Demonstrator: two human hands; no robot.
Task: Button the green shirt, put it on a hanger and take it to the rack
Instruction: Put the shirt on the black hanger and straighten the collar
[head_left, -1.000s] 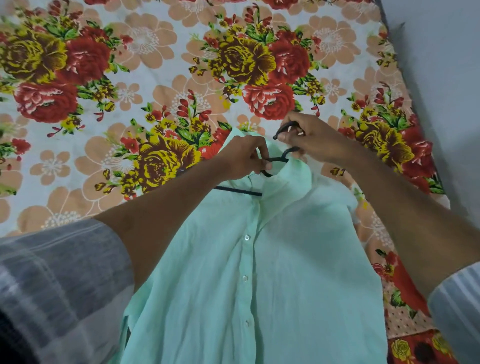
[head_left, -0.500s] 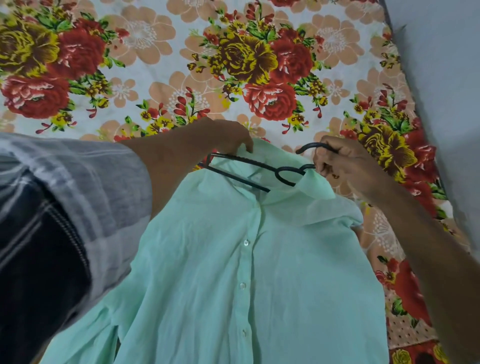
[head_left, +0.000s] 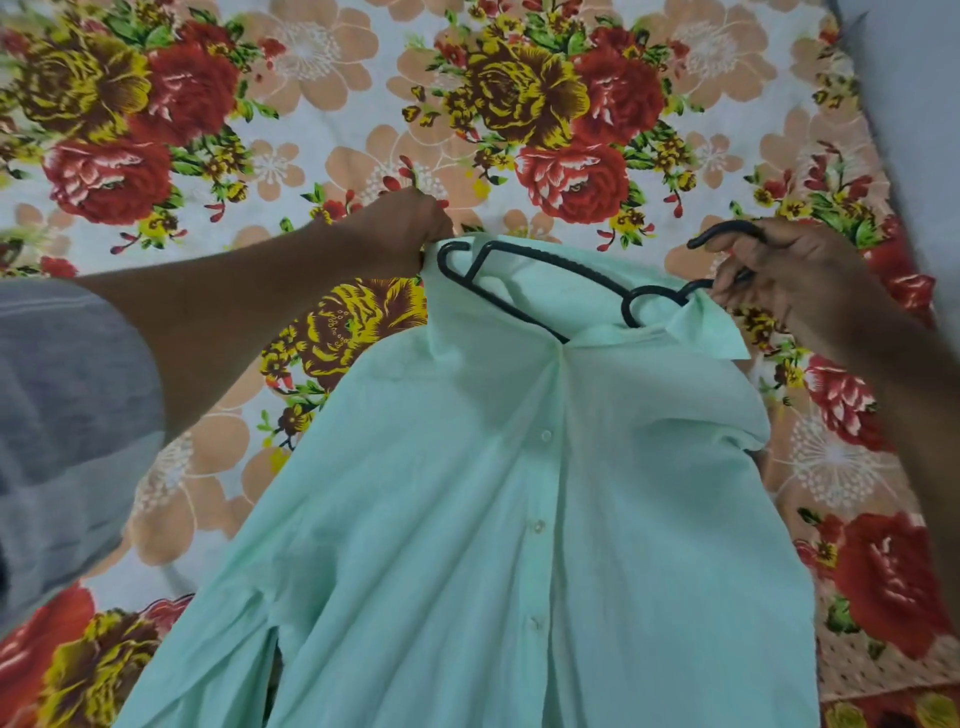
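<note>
Both arms reach forward, bare from the elbow down, with a grey sleeve (head_left: 67, 415) bunched on the left upper arm. The left hand (head_left: 400, 228) is closed, its fingers pinching the shoulder edge of the green shirt (head_left: 493, 519). The right hand (head_left: 789, 270) comes in from the right side, fingers curled round the hook of the black hanger (head_left: 571, 275), knuckles turned upward.

Soft, even, shadowless light covers the floral bedsheet (head_left: 363, 130), with slight motion blur throughout and wide-angle bending toward its edges.
</note>
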